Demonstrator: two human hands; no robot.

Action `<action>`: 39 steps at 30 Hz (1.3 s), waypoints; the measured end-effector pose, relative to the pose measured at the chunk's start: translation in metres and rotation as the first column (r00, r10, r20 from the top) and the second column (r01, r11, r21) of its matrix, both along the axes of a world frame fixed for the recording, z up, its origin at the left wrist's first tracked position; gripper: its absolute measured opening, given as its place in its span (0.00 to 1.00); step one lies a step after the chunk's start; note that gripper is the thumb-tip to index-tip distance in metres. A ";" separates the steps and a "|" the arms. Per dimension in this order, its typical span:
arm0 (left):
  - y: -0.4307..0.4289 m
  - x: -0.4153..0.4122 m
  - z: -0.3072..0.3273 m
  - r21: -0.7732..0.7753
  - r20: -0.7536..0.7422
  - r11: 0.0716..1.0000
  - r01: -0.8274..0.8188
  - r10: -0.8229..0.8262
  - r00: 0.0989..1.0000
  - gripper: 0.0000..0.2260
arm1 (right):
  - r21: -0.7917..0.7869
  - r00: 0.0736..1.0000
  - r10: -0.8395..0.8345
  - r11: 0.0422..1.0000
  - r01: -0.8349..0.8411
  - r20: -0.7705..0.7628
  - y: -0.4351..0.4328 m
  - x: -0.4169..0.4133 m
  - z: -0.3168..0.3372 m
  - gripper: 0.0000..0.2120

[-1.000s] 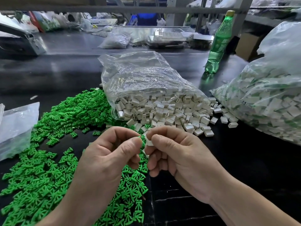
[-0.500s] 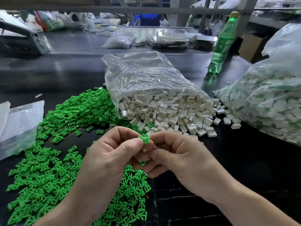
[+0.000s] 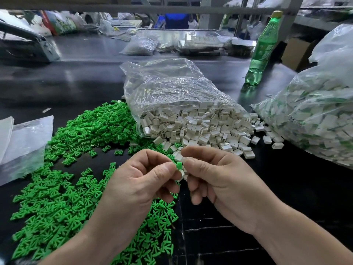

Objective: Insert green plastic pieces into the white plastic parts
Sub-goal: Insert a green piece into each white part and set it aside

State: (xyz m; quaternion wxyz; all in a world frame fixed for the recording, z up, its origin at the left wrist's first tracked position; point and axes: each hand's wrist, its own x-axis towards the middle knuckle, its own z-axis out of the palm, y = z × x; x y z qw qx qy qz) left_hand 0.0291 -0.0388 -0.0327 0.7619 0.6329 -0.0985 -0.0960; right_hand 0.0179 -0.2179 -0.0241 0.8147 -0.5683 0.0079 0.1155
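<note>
Nothing here can be read: the label on the green bottle [image 3: 264, 50] carries pale lettering too blurred to make out, a small dark print on the clear bag [image 3: 305, 115] at the right is too tiny, and the colourful packets [image 3: 63, 23] far back left are out of focus.

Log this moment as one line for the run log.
step: inserting | left hand: pinches green piece | right hand: holds white part | status: green piece at white part, partly showing
</note>
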 end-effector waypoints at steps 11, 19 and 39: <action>-0.002 0.000 -0.001 0.022 0.015 1.000 -0.022 0.021 1.000 0.06 | -0.004 0.998 0.044 0.999 -0.045 -0.043 -0.001 0.000 0.005 0.03; 0.001 0.000 -0.002 0.100 0.096 0.994 -0.035 0.025 0.995 0.05 | 0.016 0.998 0.064 0.998 -0.063 -0.022 0.003 -0.002 0.003 0.03; 0.001 -0.001 0.007 -0.297 -0.172 0.923 0.244 -0.303 0.937 0.19 | -0.156 0.982 0.178 0.974 -0.167 0.064 0.003 -0.009 0.006 0.11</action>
